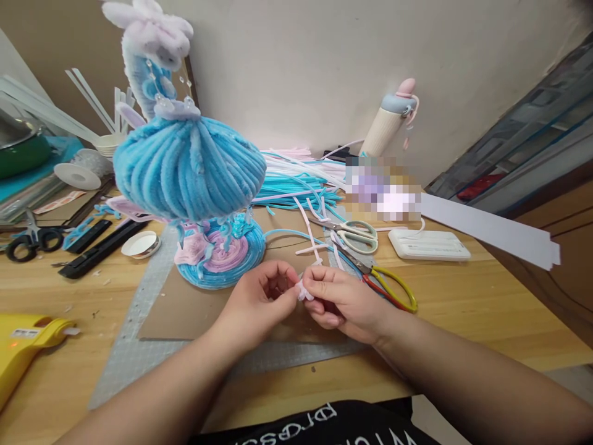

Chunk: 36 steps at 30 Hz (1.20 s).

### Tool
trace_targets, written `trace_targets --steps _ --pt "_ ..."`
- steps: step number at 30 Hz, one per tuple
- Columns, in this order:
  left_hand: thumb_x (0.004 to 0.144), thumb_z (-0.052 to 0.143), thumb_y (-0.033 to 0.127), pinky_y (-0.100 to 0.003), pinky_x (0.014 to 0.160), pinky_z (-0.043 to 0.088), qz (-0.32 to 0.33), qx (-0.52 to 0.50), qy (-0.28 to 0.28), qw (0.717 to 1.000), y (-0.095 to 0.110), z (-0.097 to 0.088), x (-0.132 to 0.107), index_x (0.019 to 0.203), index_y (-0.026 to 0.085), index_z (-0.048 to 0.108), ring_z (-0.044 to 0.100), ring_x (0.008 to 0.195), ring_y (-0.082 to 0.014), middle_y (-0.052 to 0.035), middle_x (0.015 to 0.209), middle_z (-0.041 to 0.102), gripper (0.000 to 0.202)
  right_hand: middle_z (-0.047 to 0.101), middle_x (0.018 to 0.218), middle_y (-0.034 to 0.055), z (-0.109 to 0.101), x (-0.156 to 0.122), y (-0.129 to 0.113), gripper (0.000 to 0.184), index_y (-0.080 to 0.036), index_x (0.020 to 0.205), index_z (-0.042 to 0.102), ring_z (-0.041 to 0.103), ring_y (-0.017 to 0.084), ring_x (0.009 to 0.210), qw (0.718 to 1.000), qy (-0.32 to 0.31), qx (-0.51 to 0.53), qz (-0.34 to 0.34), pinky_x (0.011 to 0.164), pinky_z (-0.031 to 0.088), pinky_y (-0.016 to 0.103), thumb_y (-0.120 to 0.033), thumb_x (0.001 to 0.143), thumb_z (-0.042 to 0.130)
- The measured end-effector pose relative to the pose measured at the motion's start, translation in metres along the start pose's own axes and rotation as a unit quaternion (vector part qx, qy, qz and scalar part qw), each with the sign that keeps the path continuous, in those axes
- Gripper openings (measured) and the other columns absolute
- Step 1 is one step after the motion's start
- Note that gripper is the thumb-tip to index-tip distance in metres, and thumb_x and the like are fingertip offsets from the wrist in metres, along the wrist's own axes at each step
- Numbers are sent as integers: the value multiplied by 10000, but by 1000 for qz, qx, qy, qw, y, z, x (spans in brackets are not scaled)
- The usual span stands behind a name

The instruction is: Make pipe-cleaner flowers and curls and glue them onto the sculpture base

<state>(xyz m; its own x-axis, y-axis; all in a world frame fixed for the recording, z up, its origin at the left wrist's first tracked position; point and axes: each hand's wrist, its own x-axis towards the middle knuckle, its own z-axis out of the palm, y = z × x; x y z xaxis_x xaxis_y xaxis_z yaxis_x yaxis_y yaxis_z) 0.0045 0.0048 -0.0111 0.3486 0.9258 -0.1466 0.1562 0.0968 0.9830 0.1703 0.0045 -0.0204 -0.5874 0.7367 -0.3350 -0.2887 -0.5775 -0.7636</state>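
Note:
Between my two hands is a small pale-lilac piece of fuzzy pipe cleaner [304, 292], bent into a little shape. My left hand [266, 296] pinches its left side between thumb and fingertips. From the other side my right hand [345, 300] grips it too, with the fingers curled and partly hiding it. Both hands are above a sheet of brown cardboard [185, 318]. Just beyond them stands a blue and lilac pipe-cleaner jellyfish-like lamp [189, 167] on a round coiled base [222, 253]. Loose lilac pipe-cleaner pieces [311, 248] lie past my fingers.
Red-and-yellow-handled scissors [393, 287] and pale-handled scissors [359, 236] lie at right, near a white power bank [430, 245]. A yellow glue gun [32, 346] is at front left. Black scissors [34, 238] and a black utility knife [104, 250] lie left. A bottle [386, 123] stands behind.

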Motion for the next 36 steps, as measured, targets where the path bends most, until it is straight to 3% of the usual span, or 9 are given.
trace_targets --steps 8,14,20,36 --pt "805 569 282 -228 606 432 71 124 36 989 -2 -1 -5 819 161 612 564 667 -125 -18 732 627 130 475 487 -59 0 1 -1 227 -143 684 523 325 7 329 999 23 -18 -22 328 175 136 -306 807 621" --pt "798 557 221 -212 573 417 127 169 41 977 -5 1 -5 751 163 585 528 617 -103 10 669 579 79 463 471 -69 2 1 2 253 -144 660 518 307 3 321 997 50 -35 -42 320 178 133 -327 783 644" --pt "782 548 171 -195 545 398 152 191 41 969 -5 2 -5 710 160 556 510 599 -89 20 647 553 73 458 467 -73 4 1 7 259 -147 642 514 306 1 318 994 76 -48 -55 320 179 133 -327 761 658" --pt "739 562 93 -184 567 402 231 230 61 943 -7 1 -6 694 158 565 526 609 -81 19 639 574 79 461 468 -75 6 1 7 275 -148 653 497 300 -5 312 997 72 -11 -22 321 165 126 -336 756 670"
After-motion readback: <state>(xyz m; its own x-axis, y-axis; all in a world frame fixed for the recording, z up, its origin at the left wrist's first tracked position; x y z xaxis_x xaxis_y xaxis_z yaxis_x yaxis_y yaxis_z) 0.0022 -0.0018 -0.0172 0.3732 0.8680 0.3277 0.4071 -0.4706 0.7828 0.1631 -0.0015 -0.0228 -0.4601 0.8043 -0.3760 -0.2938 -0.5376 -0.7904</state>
